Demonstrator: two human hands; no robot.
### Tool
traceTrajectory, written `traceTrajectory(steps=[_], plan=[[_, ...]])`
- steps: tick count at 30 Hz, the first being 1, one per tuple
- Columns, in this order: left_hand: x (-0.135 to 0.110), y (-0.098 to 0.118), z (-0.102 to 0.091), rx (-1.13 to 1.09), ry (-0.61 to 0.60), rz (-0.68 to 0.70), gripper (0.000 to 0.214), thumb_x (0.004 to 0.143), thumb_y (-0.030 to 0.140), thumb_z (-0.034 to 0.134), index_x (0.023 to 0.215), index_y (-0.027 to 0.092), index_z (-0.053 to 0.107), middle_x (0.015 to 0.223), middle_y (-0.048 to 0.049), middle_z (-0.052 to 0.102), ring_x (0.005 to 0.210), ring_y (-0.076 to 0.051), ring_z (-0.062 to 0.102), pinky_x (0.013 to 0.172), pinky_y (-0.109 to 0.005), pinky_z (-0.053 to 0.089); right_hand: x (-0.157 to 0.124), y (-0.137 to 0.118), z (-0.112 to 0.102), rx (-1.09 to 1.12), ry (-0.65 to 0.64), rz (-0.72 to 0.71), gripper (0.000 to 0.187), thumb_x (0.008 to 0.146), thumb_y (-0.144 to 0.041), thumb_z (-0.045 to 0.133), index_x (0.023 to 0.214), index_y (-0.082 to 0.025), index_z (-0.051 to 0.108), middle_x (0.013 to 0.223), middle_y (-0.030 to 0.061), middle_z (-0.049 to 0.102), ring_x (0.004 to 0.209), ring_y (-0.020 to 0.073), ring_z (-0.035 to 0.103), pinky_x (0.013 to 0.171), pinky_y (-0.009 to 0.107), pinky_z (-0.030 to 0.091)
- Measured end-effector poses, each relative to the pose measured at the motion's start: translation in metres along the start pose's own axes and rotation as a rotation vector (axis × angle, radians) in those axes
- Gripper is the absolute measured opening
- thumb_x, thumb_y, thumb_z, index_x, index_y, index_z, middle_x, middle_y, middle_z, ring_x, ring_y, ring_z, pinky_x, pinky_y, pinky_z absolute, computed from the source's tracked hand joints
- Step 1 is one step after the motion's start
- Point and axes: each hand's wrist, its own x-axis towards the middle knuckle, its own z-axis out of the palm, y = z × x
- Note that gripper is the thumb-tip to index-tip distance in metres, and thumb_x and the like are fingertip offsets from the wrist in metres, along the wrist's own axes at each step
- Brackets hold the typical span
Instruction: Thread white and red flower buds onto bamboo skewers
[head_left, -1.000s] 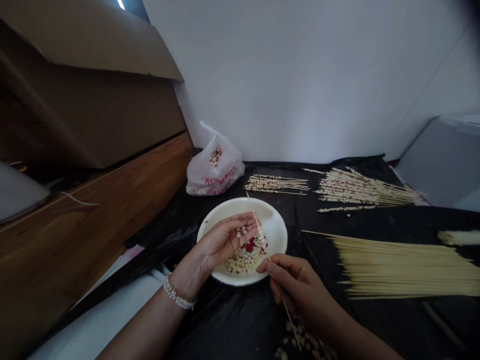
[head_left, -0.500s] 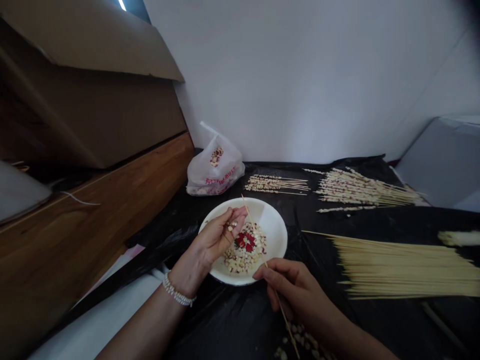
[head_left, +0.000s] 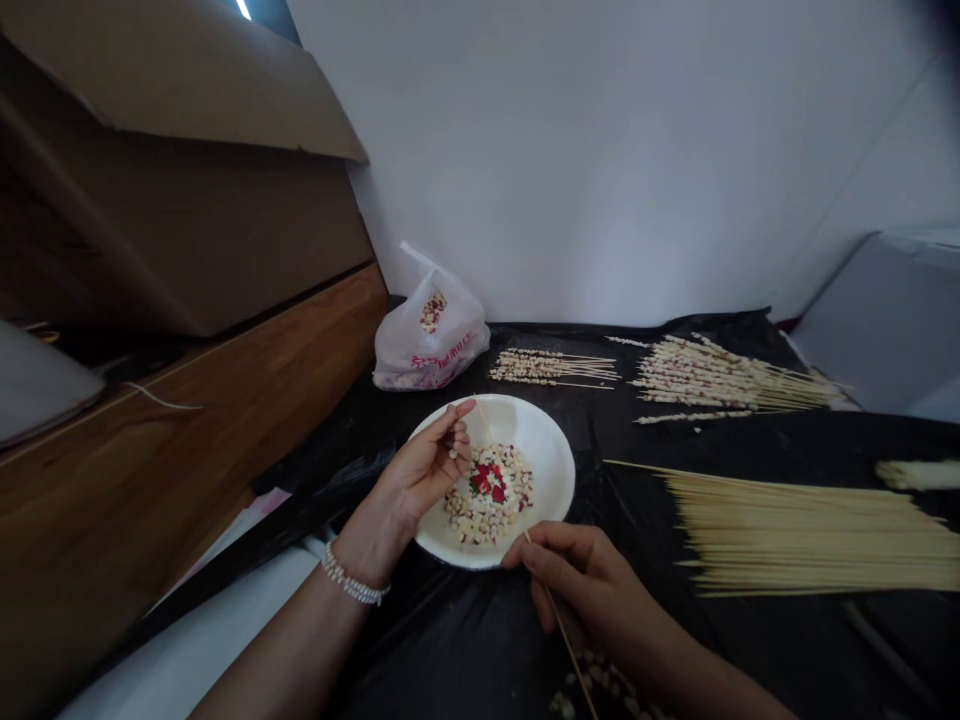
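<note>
A thin bamboo skewer (head_left: 564, 632) is pinched between the thumb and fingers of my right hand (head_left: 581, 570), near the bowl's front right rim. It slants up over the bowl, its far tip near my left fingertips. My left hand (head_left: 424, 468) is above the bowl's left side, palm up. Its fingers are curled around a few pale kernels (head_left: 453, 453), thumb and forefinger close together. Beneath, the white bowl (head_left: 551, 460) has many cream and dark-red kernels (head_left: 480, 525) around a red flower pattern (head_left: 489, 482) on its bottom.
Behind the bowl stands a white plastic bag (head_left: 431, 350) containing kernels. Kernel-threaded skewers lie in a small group (head_left: 532, 367) and a larger pile (head_left: 697, 378). Bare skewers (head_left: 810, 540) lie at right on black plastic sheeting (head_left: 450, 640). Loose kernels (head_left: 600, 675) lie below my right hand.
My left hand has moved slightly left and its fingers have curled in more. The skewer's tip has shifted left with it; my right hand has barely moved.
</note>
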Motion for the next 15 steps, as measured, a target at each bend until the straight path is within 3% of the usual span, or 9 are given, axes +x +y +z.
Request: traceTrajectory(steps=[8, 15], plan=[[-0.0016, 0.002, 0.0035, -0.015, 0.077, 0.037, 0.02, 0.097, 0.003, 0.049, 0.103, 0.008, 0.067, 0.081, -0.0065, 0.07, 0.061, -0.008, 0.066, 0.057, -0.014, 0.057, -0.0023, 0.0028, 0.0049, 0.038, -0.042, 0.078, 0.048, 0.081, -0.063, 0.068, 0.086, -0.015, 0.068, 0.047, -0.0061, 0.056, 0.03, 0.0035, 0.033, 0.033, 0.017, 0.019], [0.0016, -0.0003, -0.0016, -0.035, 0.055, 0.054, 0.014, 0.097, 0.009, 0.053, 0.094, 0.01, 0.067, 0.074, -0.003, 0.068, 0.055, -0.006, 0.063, 0.052, -0.013, 0.054, -0.0044, 0.002, 0.0085, 0.032, -0.06, 0.117, 0.051, 0.08, -0.066, 0.066, 0.088, -0.016, 0.066, 0.048, -0.0066, 0.056, 0.029, 0.003, 0.034, 0.031, 0.016, 0.022]])
